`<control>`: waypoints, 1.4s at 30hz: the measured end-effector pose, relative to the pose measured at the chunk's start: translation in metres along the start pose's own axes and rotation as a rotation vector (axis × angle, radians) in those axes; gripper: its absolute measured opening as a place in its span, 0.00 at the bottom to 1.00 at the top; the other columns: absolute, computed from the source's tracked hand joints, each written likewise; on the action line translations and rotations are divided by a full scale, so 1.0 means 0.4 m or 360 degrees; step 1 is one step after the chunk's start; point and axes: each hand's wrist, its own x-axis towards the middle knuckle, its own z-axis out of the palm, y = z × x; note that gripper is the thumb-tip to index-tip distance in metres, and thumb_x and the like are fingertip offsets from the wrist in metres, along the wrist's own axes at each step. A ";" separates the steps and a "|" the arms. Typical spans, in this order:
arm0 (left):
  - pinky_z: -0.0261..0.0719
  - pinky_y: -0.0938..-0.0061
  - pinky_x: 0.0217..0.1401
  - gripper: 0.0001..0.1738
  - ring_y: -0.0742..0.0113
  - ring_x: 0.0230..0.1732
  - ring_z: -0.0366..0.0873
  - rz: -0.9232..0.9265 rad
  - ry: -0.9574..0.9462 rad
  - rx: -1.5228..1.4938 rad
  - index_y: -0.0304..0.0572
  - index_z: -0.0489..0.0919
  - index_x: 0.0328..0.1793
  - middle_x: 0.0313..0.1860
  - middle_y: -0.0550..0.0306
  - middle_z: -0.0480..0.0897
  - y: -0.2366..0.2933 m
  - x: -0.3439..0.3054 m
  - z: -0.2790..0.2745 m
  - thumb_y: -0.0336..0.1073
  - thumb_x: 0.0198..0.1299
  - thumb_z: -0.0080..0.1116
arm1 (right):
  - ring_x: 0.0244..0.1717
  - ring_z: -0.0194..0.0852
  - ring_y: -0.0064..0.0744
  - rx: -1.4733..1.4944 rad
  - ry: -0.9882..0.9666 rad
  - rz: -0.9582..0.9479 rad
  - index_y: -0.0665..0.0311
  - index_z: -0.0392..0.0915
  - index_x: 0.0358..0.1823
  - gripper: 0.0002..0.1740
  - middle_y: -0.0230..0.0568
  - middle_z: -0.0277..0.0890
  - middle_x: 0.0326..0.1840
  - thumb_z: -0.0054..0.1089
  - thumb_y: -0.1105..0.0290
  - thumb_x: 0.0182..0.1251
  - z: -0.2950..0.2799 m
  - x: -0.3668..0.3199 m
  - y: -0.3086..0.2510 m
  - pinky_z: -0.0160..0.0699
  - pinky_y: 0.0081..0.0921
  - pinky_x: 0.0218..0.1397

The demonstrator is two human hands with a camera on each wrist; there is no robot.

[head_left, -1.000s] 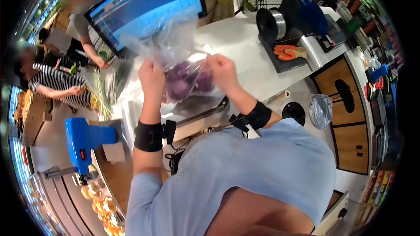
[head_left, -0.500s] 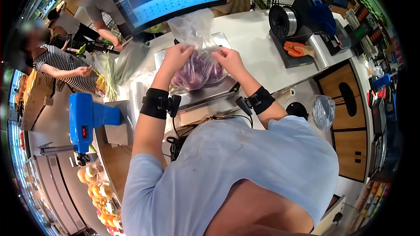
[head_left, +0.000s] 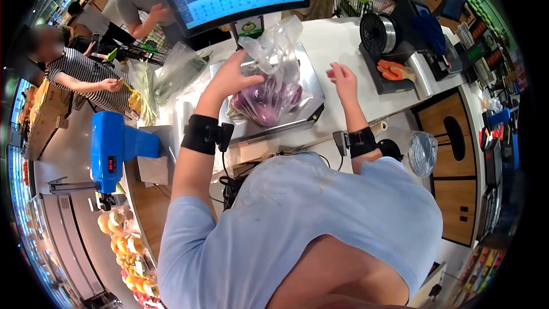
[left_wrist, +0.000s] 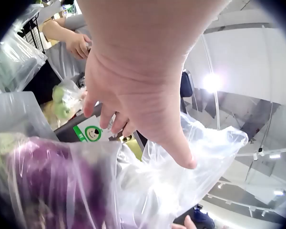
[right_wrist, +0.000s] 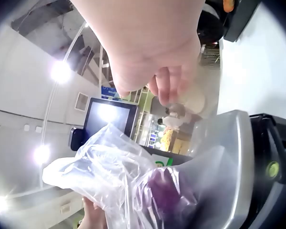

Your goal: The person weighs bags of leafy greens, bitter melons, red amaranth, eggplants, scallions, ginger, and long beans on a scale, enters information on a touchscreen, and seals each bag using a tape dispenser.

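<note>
While the clear bag (head_left: 275, 60) of purple produce (head_left: 265, 114) sits on the scale (head_left: 313, 83), the left hand (head_left: 232, 77) spreads beside it, ungripping, contact uncertain; the right hand (head_left: 344, 82) is relaxed, empty, apart. Accurate weighing probably requires both hands clear.

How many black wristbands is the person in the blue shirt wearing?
2. One wristband sits behind the left hand, which is by the bag of purple produce; the other wristband sits behind the right hand. None seem hidden.
</note>
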 end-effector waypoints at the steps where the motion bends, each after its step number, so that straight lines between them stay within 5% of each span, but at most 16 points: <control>1: 0.67 0.62 0.64 0.43 0.45 0.63 0.70 0.0053 0.0084 0.0007 0.30 0.70 0.62 0.60 0.37 0.73 -0.028 -0.012 -0.005 0.54 0.46 0.69 | 0.28 0.74 0.18 -0.0065 0.0033 -0.0004 0.66 0.80 0.36 0.14 0.34 0.79 0.27 0.62 0.61 0.65 -0.030 0.005 0.029 0.71 0.17 0.31; 6: 0.73 0.64 0.58 0.30 0.51 0.56 0.76 -0.0036 0.0372 0.0007 0.36 0.76 0.56 0.60 0.46 0.75 -0.049 -0.034 -0.122 0.48 0.52 0.67 | 0.17 0.65 0.20 -0.0446 0.0293 -0.0083 0.65 0.71 0.23 0.18 0.32 0.70 0.16 0.56 0.61 0.68 -0.175 -0.001 0.306 0.65 0.22 0.22; 10: 0.79 0.68 0.41 0.15 0.59 0.38 0.81 0.0075 0.0802 0.0145 0.40 0.78 0.45 0.56 0.52 0.77 -0.012 0.000 -0.191 0.41 0.56 0.63 | 0.16 0.64 0.21 -0.0641 0.0151 0.0057 0.65 0.73 0.21 0.22 0.31 0.67 0.13 0.53 0.58 0.69 -0.241 -0.073 0.469 0.63 0.23 0.20; 13: 0.80 0.69 0.35 0.13 0.59 0.33 0.82 0.0053 0.0973 0.0350 0.42 0.77 0.43 0.58 0.53 0.76 0.017 0.035 -0.227 0.40 0.56 0.61 | 0.16 0.68 0.23 -0.0544 0.0079 0.0395 0.66 0.76 0.21 0.24 0.34 0.70 0.13 0.50 0.56 0.70 -0.229 -0.119 0.496 0.68 0.26 0.22; 20: 0.81 0.64 0.38 0.14 0.54 0.39 0.82 0.0074 0.0886 0.0578 0.43 0.75 0.45 0.65 0.50 0.71 0.022 0.109 -0.248 0.39 0.55 0.61 | 0.18 0.68 0.21 -0.0792 -0.0072 0.0310 0.67 0.76 0.21 0.24 0.33 0.71 0.15 0.53 0.55 0.68 -0.183 -0.162 0.440 0.67 0.22 0.23; 22: 0.81 0.64 0.38 0.14 0.53 0.40 0.82 0.0065 0.0867 0.0559 0.43 0.75 0.44 0.65 0.50 0.71 0.021 0.120 -0.247 0.38 0.54 0.61 | 0.20 0.71 0.22 -0.1057 -0.0438 0.0325 0.68 0.77 0.23 0.21 0.34 0.74 0.17 0.54 0.56 0.66 -0.201 -0.135 0.438 0.69 0.22 0.25; 25: 0.81 0.64 0.38 0.13 0.53 0.40 0.82 0.0119 0.0859 0.0559 0.43 0.75 0.43 0.65 0.50 0.71 0.007 0.130 -0.245 0.38 0.54 0.61 | 0.21 0.73 0.23 -0.0870 -0.0449 0.0400 0.69 0.77 0.25 0.19 0.36 0.75 0.20 0.55 0.59 0.66 -0.234 -0.096 0.412 0.70 0.22 0.26; 30: 0.81 0.63 0.37 0.12 0.53 0.39 0.82 0.0208 0.0853 0.0718 0.44 0.75 0.42 0.66 0.50 0.71 -0.007 0.144 -0.254 0.38 0.53 0.61 | 0.23 0.70 0.19 -0.0739 -0.0253 0.0053 0.66 0.73 0.25 0.12 0.32 0.72 0.19 0.55 0.68 0.66 -0.237 -0.062 0.012 0.69 0.19 0.29; 35: 0.81 0.63 0.36 0.12 0.52 0.39 0.82 0.0315 0.0850 0.0753 0.43 0.75 0.41 0.67 0.52 0.70 0.001 0.156 -0.246 0.38 0.54 0.60 | 0.24 0.68 0.21 -0.0871 -0.0051 -0.0485 0.68 0.73 0.22 0.23 0.32 0.69 0.19 0.46 0.60 0.73 -0.184 -0.175 -0.472 0.68 0.20 0.30; 39: 0.81 0.60 0.36 0.12 0.50 0.40 0.82 0.0331 0.0804 0.0825 0.43 0.73 0.42 0.69 0.53 0.68 0.025 0.186 -0.249 0.38 0.55 0.59 | 0.26 0.64 0.24 -0.0409 -0.0154 -0.1095 0.70 0.71 0.26 0.21 0.39 0.69 0.25 0.40 0.62 0.75 -0.244 -0.296 -0.608 0.60 0.19 0.31; 42: 0.81 0.56 0.38 0.14 0.49 0.42 0.82 0.0301 0.0730 0.0943 0.43 0.71 0.45 0.71 0.51 0.65 0.027 0.225 -0.250 0.39 0.55 0.58 | 0.26 0.63 0.23 -0.0294 -0.0259 -0.1165 0.70 0.70 0.27 0.22 0.39 0.69 0.25 0.41 0.60 0.76 -0.296 -0.327 -0.613 0.60 0.19 0.31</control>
